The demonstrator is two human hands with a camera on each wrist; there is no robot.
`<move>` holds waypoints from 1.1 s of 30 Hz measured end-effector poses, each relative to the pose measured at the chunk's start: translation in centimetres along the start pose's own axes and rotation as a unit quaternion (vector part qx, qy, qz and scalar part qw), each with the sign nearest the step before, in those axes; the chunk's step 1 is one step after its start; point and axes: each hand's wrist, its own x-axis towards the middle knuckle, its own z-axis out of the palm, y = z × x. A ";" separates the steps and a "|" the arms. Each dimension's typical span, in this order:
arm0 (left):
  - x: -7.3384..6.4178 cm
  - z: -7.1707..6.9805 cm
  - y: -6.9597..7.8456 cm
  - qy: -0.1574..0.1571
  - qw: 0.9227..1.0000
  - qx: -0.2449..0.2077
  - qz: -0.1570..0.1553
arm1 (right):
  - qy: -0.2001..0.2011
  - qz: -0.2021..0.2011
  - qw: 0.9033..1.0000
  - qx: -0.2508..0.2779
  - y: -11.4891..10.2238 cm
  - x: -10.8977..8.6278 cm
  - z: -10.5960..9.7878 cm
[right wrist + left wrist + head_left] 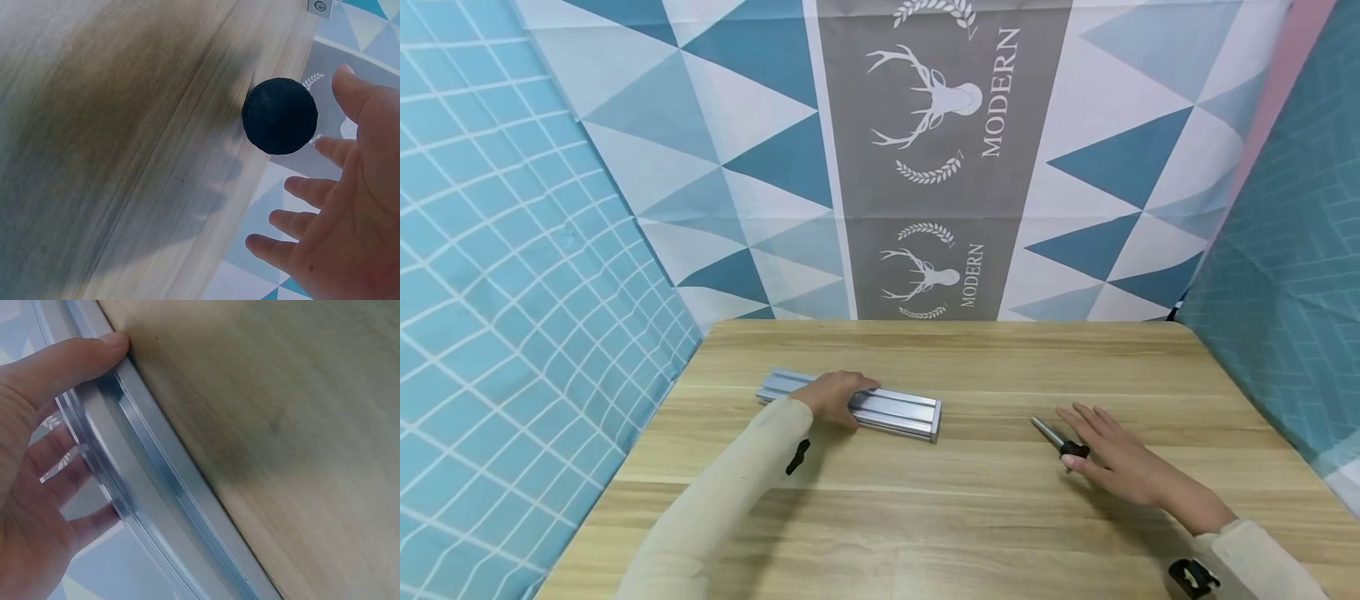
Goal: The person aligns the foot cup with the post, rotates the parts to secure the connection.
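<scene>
A silver aluminium profile [901,410] with long grooves lies on the wooden table, left of the middle. My left hand [833,397] grips it across its width. The left wrist view has the thumb [94,359] over the near edge and the other fingers [69,478] along the far side. To the right, a metal rod [1047,431] with a round black knob [1075,450] lies on the table. My right hand [1123,462] is right beside it, fingers extended, thumb near the knob. From the right wrist, the knob [280,116] appears as a black disc, with the rod hidden behind it.
The wooden table [925,508] spreads under both hands. A patterned cloth [932,192] with deer prints hangs behind its back edge. Blue checked cloth [512,275] hangs along the left, and teal cloth [1285,292] along the right.
</scene>
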 end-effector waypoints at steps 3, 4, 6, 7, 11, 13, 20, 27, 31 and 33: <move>0.2 -0.3 -0.1 -0.001 1.000 0.000 0.012 | 0.001 0.000 1.000 0.002 -0.1 0.1 0.0; 0.2 -0.3 -0.2 0.002 1.000 -0.001 0.013 | 0.001 -0.001 1.000 0.002 -0.1 0.1 -0.1; 0.2 -0.4 -0.2 0.007 1.000 0.000 0.011 | 0.001 -0.006 1.000 0.001 -0.1 0.1 -0.1; 0.2 -0.4 -0.2 0.013 1.000 0.000 0.011 | 0.001 -0.009 1.000 0.000 -0.1 0.1 -0.1; 0.2 -0.6 -0.3 0.043 0.999 0.012 0.014 | 0.001 -0.011 1.000 -0.001 -0.1 0.2 -0.2; 0.1 -0.8 -0.4 0.070 0.997 0.022 0.018 | 0.002 -0.012 1.000 -0.001 -0.1 0.2 -0.4; -0.4 -2.9 0.9 0.177 0.984 -0.020 0.004 | 0.003 -0.008 1.000 -0.004 0.0 0.1 -0.6; -1.2 -5.1 3.5 0.246 0.966 -0.085 -0.011 | 0.003 -0.009 1.000 -0.002 0.0 0.2 -0.6; -1.5 -5.3 4.7 0.281 0.955 -0.091 -0.010 | 0.003 -0.013 1.000 -0.007 0.0 0.3 -0.5; -1.6 -5.2 5.3 0.307 0.947 -0.095 -0.009 | 0.004 -0.016 1.000 -0.010 0.0 0.3 -0.5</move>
